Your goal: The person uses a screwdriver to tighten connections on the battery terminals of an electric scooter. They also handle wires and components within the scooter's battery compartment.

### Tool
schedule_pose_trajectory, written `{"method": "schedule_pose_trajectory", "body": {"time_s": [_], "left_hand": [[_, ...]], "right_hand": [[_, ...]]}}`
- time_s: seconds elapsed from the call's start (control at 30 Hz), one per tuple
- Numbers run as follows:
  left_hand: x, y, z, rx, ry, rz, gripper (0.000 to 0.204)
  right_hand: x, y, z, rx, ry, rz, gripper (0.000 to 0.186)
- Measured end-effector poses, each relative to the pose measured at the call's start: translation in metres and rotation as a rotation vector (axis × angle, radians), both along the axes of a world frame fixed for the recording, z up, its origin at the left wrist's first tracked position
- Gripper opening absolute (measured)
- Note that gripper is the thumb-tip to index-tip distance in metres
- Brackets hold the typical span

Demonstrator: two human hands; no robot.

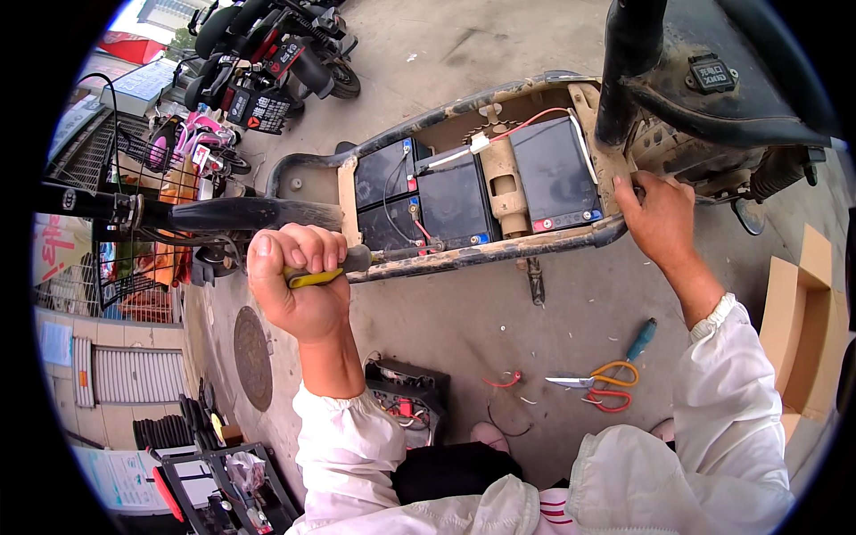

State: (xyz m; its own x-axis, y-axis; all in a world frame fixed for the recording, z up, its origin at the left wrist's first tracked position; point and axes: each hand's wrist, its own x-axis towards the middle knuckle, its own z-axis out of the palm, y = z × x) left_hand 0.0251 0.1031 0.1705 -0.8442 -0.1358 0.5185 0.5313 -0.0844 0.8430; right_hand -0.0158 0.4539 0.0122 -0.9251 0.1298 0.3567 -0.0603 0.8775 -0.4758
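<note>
My left hand [299, 281] is wrapped round the yellow-and-grey handle of a screwdriver [358, 259]. Its shaft points right along the near rail of the electric scooter frame [499, 259], toward a battery terminal; I cannot tell whether the tip touches it. In the open frame sit several black batteries, among them a middle battery [453, 203] and a right battery [557, 169], with red and blue terminals. A red wire [535, 123] and white-sleeved wire run across them. My right hand [662, 214] grips the frame's right corner, its fingertips partly hidden.
On the ground lie scissors [597, 383] with orange and red handles, a teal-handled tool [641, 339] and a short red wire [505, 381]. An opened black case [408, 392] stands near my legs, a cardboard box [802, 330] at right. Parked scooters [276, 62] stand far left.
</note>
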Motion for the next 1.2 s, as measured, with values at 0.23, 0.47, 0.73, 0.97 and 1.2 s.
{"method": "schedule_pose_trajectory", "body": {"time_s": [0.23, 0.47, 0.73, 0.97, 1.2], "left_hand": [[0.001, 0.008, -0.003, -0.027, -0.017, -0.008, 0.034], [0.001, 0.005, 0.002, -0.029, -0.014, -0.013, 0.033], [-0.013, 0.004, 0.017, 0.113, -0.117, 0.094, 0.035], [0.023, 0.101, 0.085, 0.075, -0.07, -0.261, 0.042], [0.01, 0.146, 0.074, -0.377, 0.016, -0.309, 0.045]], "right_hand": [[0.004, 0.002, 0.001, 0.009, -0.023, -0.007, 0.045], [0.001, 0.007, 0.005, 0.01, -0.084, 0.04, 0.047], [0.012, 0.01, 0.055, -0.114, 0.069, 0.301, 0.038], [0.068, -0.038, 0.153, -0.582, 0.02, 0.893, 0.046], [0.089, -0.022, 0.184, -0.915, -0.091, 0.678, 0.047]]}}
